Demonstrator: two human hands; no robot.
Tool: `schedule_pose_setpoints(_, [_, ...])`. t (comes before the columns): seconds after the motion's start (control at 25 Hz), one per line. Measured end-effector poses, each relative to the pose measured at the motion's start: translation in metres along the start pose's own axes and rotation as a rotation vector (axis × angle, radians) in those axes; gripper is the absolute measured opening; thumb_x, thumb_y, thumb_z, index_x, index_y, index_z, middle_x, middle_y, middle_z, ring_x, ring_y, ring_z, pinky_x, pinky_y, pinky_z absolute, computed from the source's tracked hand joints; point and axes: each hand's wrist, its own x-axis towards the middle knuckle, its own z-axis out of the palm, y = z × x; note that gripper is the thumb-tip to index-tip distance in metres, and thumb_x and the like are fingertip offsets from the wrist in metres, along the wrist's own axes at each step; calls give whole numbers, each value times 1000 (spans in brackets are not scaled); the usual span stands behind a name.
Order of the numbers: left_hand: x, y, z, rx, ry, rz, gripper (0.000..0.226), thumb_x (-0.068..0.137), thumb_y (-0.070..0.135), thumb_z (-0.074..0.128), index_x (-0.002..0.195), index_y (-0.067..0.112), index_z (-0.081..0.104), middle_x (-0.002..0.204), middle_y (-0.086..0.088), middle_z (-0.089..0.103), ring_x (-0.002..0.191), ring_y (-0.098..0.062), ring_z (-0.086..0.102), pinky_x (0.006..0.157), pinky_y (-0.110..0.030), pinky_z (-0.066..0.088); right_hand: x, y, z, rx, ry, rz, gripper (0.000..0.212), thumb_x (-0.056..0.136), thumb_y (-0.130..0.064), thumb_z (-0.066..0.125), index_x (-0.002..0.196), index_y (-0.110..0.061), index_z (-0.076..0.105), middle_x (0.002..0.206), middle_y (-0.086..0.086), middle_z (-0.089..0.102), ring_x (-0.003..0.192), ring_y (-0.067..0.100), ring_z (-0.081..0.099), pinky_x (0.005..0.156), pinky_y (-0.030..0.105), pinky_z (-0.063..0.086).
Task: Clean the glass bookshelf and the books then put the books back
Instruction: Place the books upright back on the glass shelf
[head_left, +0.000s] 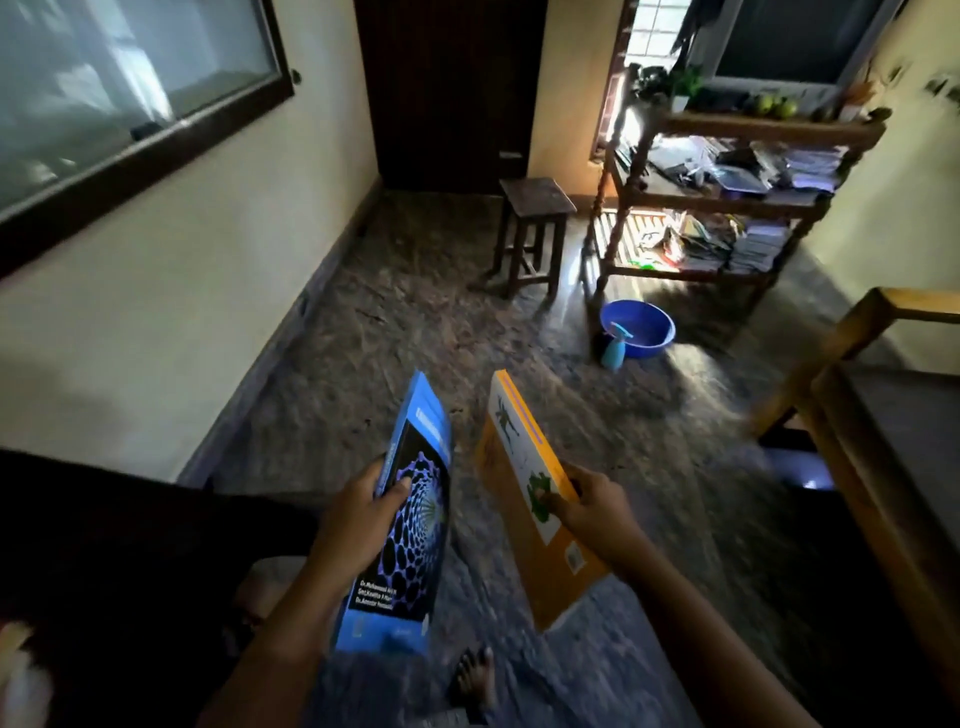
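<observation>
A blue book (421, 545) stands tilted in the left hand (358, 514), thumb on the cover and fingers (378, 467) curled round its edge. Just beside it, apart, an orange book (511, 499) is pinched by the right hand (589, 506), thumb on the cover, the other fingers hidden behind. Both hang above the stone floor (415, 312). The glass bookshelf (130, 104) is on the wall to the left. Further off stand a blue basin (644, 322), a spray bottle (614, 353), a stool (535, 202) and a wooden rack (727, 200) of books.
</observation>
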Motion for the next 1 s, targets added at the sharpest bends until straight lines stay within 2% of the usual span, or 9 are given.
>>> schedule_pose_setpoints(0.12, [82, 17, 28, 9, -10, -77, 26, 92, 20, 56, 116, 10, 61, 105, -13, 69, 97, -29, 65, 89, -44, 50, 67, 26, -21, -71, -28, 105, 36, 88, -19, 59, 123, -20, 59, 108, 7, 69, 99, 19, 64, 84, 29, 47])
schedule_pose_setpoints(0.24, [160, 41, 49, 17, -36, -85, 24, 93, 22, 56, 114, 12, 60, 100, -13, 69, 91, -30, 66, 86, -46, 51, 117, 58, -47, -139, -38, 215, 38, 88, -20, 58, 126, -24, 57, 107, 8, 69, 99, 23, 65, 84, 34, 50])
schedule_pose_setpoints(0.36, [245, 67, 69, -8, -75, -72, 16, 95, 19, 52, 109, 15, 57, 92, -9, 66, 83, -26, 64, 80, -36, 51, 175, 77, -76, -199, -19, 321, 35, 88, -24, 57, 123, -26, 58, 103, 10, 70, 98, 28, 65, 83, 35, 50])
schedule_pose_setpoints(0.48, [325, 87, 83, 13, -83, -76, 11, 95, 17, 52, 105, 15, 55, 90, -8, 61, 79, -22, 59, 72, -28, 43, 256, 78, -110, -202, 16, 319, 40, 87, -24, 59, 126, -31, 56, 103, 8, 70, 95, 23, 66, 82, 33, 50])
schedule_pose_setpoints(0.64, [422, 111, 82, 21, -10, -150, 29, 94, 14, 52, 120, 0, 57, 108, -18, 64, 101, -33, 61, 80, -31, 44, 394, 41, -157, -186, -22, 182, 39, 88, -24, 59, 126, -31, 56, 93, 2, 71, 77, 12, 61, 77, 29, 49])
schedule_pose_setpoints(0.8, [509, 138, 55, -11, 214, -219, 40, 92, 23, 59, 127, 5, 55, 119, -16, 62, 107, -32, 59, 82, -30, 43, 549, -40, -175, -205, -128, -30, 46, 87, -24, 60, 130, -38, 50, 94, 5, 71, 86, 22, 68, 82, 34, 52])
schedule_pose_setpoints(0.88, [543, 150, 32, -91, 329, -240, 46, 85, 37, 63, 123, 13, 57, 110, -16, 66, 99, -30, 63, 87, -38, 48, 614, -95, -171, -188, -171, -165, 44, 87, -24, 61, 128, -37, 52, 94, 4, 71, 83, 20, 68, 77, 27, 52])
schedule_pose_setpoints(0.92, [563, 155, 18, -140, 405, -245, 40, 85, 37, 63, 119, 16, 58, 98, -14, 68, 88, -28, 65, 83, -39, 51, 648, -125, -165, -173, -184, -228, 42, 87, -24, 62, 127, -36, 54, 93, 3, 71, 78, 17, 67, 70, 20, 49])
schedule_pose_setpoints(1.0, [608, 167, -21, -201, 558, -222, 23, 92, 23, 58, 114, 16, 57, 83, -7, 64, 71, -22, 61, 68, -29, 50, 713, -192, -148, -140, -200, -346, 40, 87, -23, 62, 125, -33, 55, 94, 3, 70, 72, 13, 63, 55, 12, 41])
